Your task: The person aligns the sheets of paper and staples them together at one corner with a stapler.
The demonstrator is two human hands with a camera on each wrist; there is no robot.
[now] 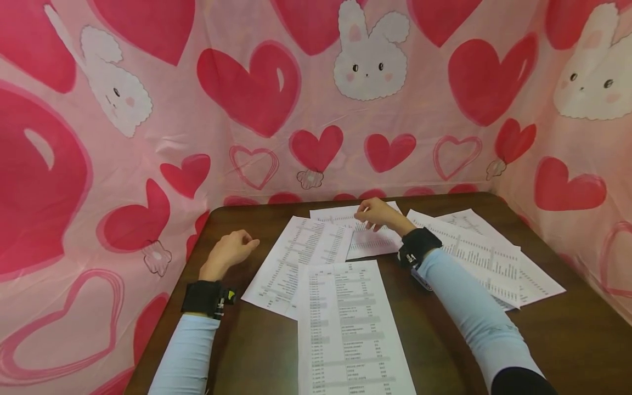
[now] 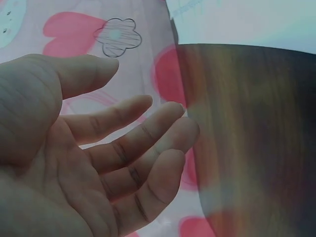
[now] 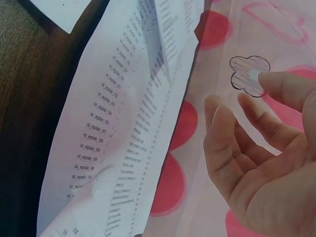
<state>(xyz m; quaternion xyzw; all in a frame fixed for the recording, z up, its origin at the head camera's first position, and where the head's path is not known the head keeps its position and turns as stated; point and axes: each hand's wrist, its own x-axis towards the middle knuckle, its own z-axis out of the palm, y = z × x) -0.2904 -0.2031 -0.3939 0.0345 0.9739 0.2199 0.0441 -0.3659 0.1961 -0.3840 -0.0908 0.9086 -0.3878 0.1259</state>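
The right hand (image 3: pixel 271 175), fingers loosely curved, hovers before heart-patterned pink cloth (image 3: pixel 217 74), near a printed sheet (image 3: pixel 108 128) on the dark worktop (image 3: pixel 29 98)

Backdrop was this pink cloth (image 1: pixel 422 115) plastered with chunky red hearts (image 1: pixel 249 90) and white bunny heads (image 1: pixel 370 71), plus little scribbled flowers (image 1: pixel 310 179) under some hearts. It ran behind and along both sides of a dark brown table (image 1: pixel 257 351).

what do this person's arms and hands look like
Left hand and right hand are bare. Both arms have black wrist straps, the left one showing a yellow-green spot, and pale blue sleeves. Black fabric shows farther up the right sleeve.
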